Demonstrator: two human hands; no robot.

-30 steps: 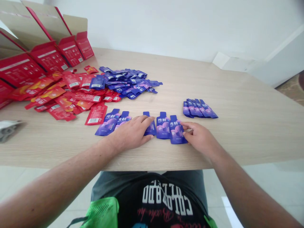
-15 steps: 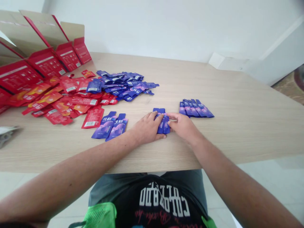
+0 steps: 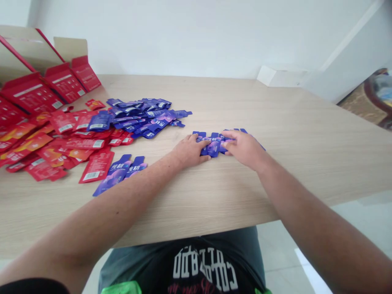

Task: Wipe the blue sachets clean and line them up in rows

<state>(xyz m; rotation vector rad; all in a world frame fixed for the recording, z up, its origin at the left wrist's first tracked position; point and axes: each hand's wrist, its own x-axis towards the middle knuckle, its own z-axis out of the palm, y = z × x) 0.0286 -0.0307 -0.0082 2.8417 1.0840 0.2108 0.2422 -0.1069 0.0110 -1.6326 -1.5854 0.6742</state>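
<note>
My left hand [image 3: 190,151] is closed on the left end of a row of purple sachets [image 3: 214,145], with its thumb at their lower edge and its fingers over the top. Curled over the right part of the same row is my right hand [image 3: 245,148], thumb and forefinger on the sachets. It hides much of the overlapping sachets on that side; a few corners stick out behind it. Two more purple sachets [image 3: 114,174] lie overlapped near my left forearm, which partly covers them.
A heap of purple sachets [image 3: 147,118] lies on the wooden table [image 3: 190,200], beside a larger heap of red sachets [image 3: 76,143]. Open red cartons [image 3: 33,92] stand at the back left. A white box-like fitting [image 3: 280,76] sits by the wall.
Both hands have moved right and slightly away with the small group of purple sachets. That group now meets the overlapped row that lay apart on the right. The view has shifted too.
</note>
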